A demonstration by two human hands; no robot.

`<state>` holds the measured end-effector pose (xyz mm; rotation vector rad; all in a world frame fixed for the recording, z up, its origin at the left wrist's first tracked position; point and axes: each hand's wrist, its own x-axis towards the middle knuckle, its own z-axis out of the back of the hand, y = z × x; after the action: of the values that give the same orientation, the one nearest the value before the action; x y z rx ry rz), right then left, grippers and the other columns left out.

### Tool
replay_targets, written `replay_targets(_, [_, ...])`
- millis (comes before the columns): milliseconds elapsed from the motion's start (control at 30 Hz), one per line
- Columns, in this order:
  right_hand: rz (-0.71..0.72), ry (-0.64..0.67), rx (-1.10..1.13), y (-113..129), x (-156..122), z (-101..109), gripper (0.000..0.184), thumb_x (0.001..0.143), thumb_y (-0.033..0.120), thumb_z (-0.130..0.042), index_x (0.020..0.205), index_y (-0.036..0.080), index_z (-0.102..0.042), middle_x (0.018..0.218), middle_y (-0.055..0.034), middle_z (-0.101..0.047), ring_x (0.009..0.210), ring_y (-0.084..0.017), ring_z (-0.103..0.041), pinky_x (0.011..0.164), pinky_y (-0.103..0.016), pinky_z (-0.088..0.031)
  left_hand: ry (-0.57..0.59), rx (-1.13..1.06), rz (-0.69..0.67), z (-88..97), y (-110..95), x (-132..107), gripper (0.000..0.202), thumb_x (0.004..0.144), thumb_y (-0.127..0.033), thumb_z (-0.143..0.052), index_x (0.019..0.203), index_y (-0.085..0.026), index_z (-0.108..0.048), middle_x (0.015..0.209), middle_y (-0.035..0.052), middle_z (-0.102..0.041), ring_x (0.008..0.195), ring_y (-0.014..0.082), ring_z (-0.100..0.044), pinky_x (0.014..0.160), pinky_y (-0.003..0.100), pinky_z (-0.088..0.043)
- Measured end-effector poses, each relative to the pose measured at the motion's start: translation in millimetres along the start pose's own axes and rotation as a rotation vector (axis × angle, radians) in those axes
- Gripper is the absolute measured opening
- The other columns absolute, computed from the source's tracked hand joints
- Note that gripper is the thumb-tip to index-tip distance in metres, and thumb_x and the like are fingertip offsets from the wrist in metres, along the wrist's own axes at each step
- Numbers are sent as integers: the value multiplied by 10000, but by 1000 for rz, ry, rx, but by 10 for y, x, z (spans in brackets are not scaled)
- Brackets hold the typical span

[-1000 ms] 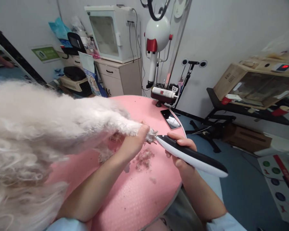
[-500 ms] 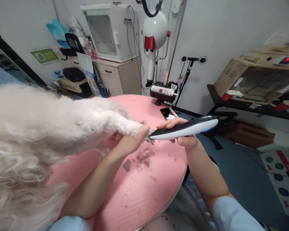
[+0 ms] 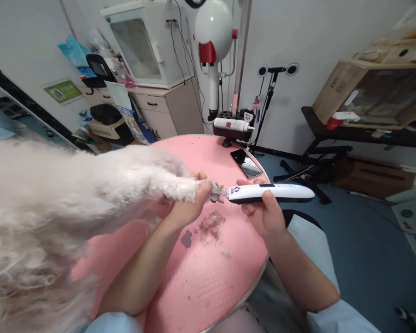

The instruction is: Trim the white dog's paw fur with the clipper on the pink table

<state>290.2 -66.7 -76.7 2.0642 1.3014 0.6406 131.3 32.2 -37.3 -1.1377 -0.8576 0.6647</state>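
Observation:
A fluffy white dog (image 3: 55,194) lies across the round pink table (image 3: 211,277), one leg stretched toward the table's middle. My left hand (image 3: 189,203) is wrapped round that leg just behind the paw (image 3: 215,191). My right hand (image 3: 265,215) grips a white and black electric trimmer (image 3: 270,193), held level, its head touching the paw's tip. Clumps of cut fur (image 3: 210,224) lie on the table under the paw.
A black phone (image 3: 246,163) lies at the table's far edge beside a white tube (image 3: 230,124) on a dark stand. A white and red dryer (image 3: 210,46) hangs behind the table. Cabinets stand at the back left, a black bench with a wooden box at right.
My right hand has turned the trimmer over from angled black-side-up to level with its white face showing, still at the paw. The view has dipped a little; my left hand keeps its hold.

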Motion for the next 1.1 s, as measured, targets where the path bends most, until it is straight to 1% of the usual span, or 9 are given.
replay_targets(133, [6, -17, 59, -117, -105, -126, 396, 697, 459, -790, 919, 264, -526, 972, -12, -777, 447, -69, -590, 417, -171, -470, -42, 7, -50, -34, 2, -5, 261, 859, -373, -513, 688, -216, -392, 580, -52, -413, 524, 105, -403, 533, 242, -334])
replay_targets(300, [112, 2, 78, -202, -205, -244, 383, 717, 459, -783, 913, 277, -508, 1018, 0, -760, 483, -69, -598, 496, -200, -515, -130, 86, -111, -48, -10, -12, 257, 863, -338, -496, 663, -213, -394, 556, -53, -397, 511, 102, -394, 525, 242, -325])
replay_targets(400, [114, -7, 107, -229, -222, -267, 401, 693, 475, -799, 910, 284, -521, 1043, -1, -750, 516, -79, -607, 500, -207, -509, -145, 80, -111, -52, -26, -20, 236, 858, -320, -495, 672, -215, -395, 559, -52, -407, 513, 105, -406, 527, 243, -337])
replay_targets(600, [53, -116, 220, -248, -237, -325, 347, 685, 435, -812, 899, 291, -579, 1020, 1, -757, 531, -81, -589, 499, -199, -495, -161, 57, -98, -93, -17, -23, 246, 869, -354, -496, 684, -210, -419, 577, -46, -449, 532, 109, -438, 547, 248, -357])
replay_targets(733, [-38, -206, 336, -233, -223, -366, 391, 634, 460, -835, 899, 271, -621, 1054, -21, -751, 538, -70, -571, 521, -205, -507, -179, 16, -56, -129, 25, -36, 245, 879, -372, -503, 707, -210, -439, 593, -38, -496, 553, 124, -490, 569, 260, -384])
replay_targets(833, [-122, -261, 373, -214, -201, -328, 339, 668, 459, -799, 874, 244, -637, 1067, -38, -746, 507, -53, -528, 492, -203, -491, -180, -7, -34, -140, 41, -49, 238, 885, -358, -491, 703, -212, -442, 587, -33, -509, 560, 135, -508, 580, 269, -392])
replay_targets(900, [-149, -256, 356, -198, -182, -284, 300, 686, 444, -778, 855, 240, -637, 1042, -37, -752, 487, -51, -511, 470, -204, -479, -187, -6, -38, -143, 42, -52, 230, 885, -337, -484, 697, -214, -439, 582, -31, -503, 563, 138, -501, 589, 272, -392])
replay_targets(967, [-121, -241, 329, -180, -157, -245, 298, 685, 450, -770, 849, 248, -626, 1004, -29, -759, 485, -58, -517, 459, -203, -470, -199, 8, -49, -143, 39, -53, 222, 888, -333, -484, 706, -215, -442, 609, -28, -502, 583, 138, -494, 608, 275, -393])
replay_targets(1100, [8, -209, 208, -141, -114, -219, 338, 671, 449, -765, 869, 261, -566, 943, -17, -771, 462, -69, -523, 418, -192, -429, -200, 56, -61, -148, 24, -59, 223, 896, -333, -480, 711, -213, -448, 683, -10, -515, 654, 146, -517, 660, 283, -407])
